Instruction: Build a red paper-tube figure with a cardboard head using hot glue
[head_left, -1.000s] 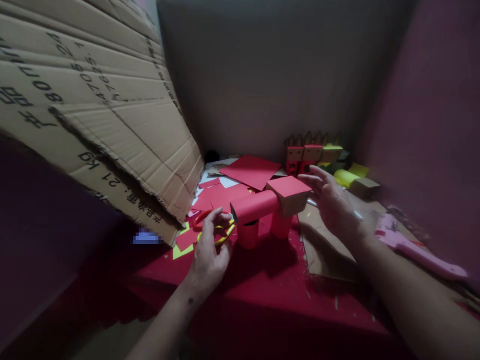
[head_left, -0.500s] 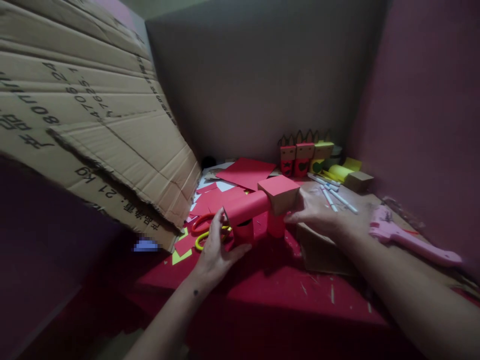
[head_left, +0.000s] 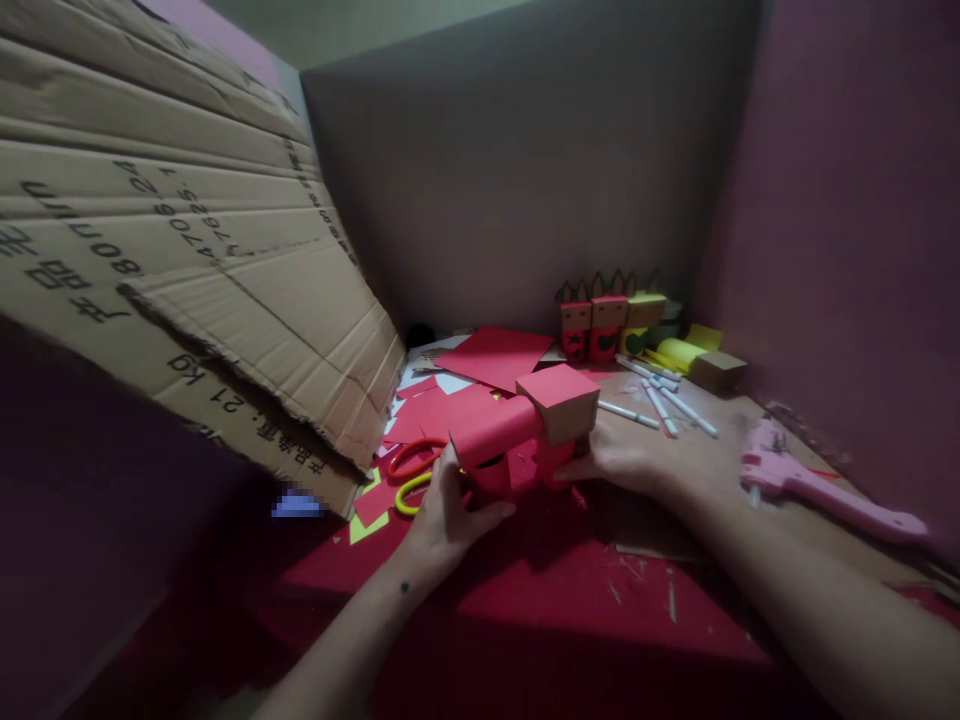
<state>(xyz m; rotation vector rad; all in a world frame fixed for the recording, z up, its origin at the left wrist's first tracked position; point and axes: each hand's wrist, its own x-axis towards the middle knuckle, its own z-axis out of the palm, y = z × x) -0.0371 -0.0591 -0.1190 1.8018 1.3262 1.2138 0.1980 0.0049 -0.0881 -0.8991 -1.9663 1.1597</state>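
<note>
Left hand (head_left: 448, 515) and right hand (head_left: 619, 458) close in on the red-paper-and-cardboard model (head_left: 495, 435)

The right, raised beside its box a second ago, now has fingers at an upright red tube (head_left: 553, 465). The left has shifted off the red-and-yellow-handled scissors (head_left: 412, 478), thumb and fingers spread around the model's near end, on the red-covered counter (head_left: 540, 575).

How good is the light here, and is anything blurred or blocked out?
In the head view, the light is dim and the near side of the red table cover falls into shadow; the pink tool looks soft, yet large print on the cardboard is readable; a bluish patch is pixelated.
</note>
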